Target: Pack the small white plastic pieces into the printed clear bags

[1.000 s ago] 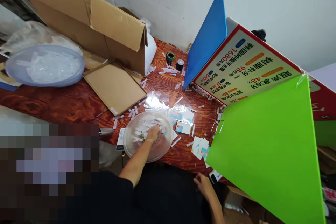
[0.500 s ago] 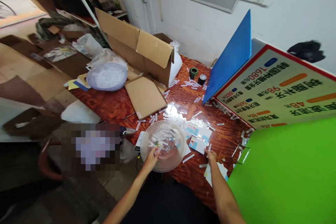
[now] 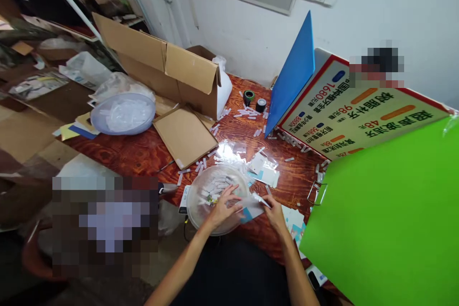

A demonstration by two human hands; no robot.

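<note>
In the head view, my right hand [image 3: 274, 211] pinches the edge of a white and light-blue card [image 3: 255, 209], which seems to have clear plastic about it. My left hand [image 3: 225, 206] reaches over the bowl with its fingers spread, near the card's left side. Beneath that hand is a translucent round bowl [image 3: 193, 210], holding many small white strips [image 3: 219, 184] and a few tiny coloured bits. More white and blue cards [image 3: 267, 177] lie on the red-brown table [image 3: 290, 172] beyond my hands. Another group of cards [image 3: 294, 222] is beside my right forearm.
A green board [image 3: 380, 220] and a printed sign [image 3: 358, 110] wall off the right side. Behind stand a blue board [image 3: 292, 76], tape rolls [image 3: 248, 97] and a cardboard box [image 3: 190, 69]. A purple basin [image 3: 100, 122] of clear plastic sits left. A blurred-out person [image 3: 114, 220] is at left.
My right hand has lifted a card from the table and brought it left, to the bowl's rim. My left hand has left the bowl's contents, opening toward the card. The view has shifted right.
</note>
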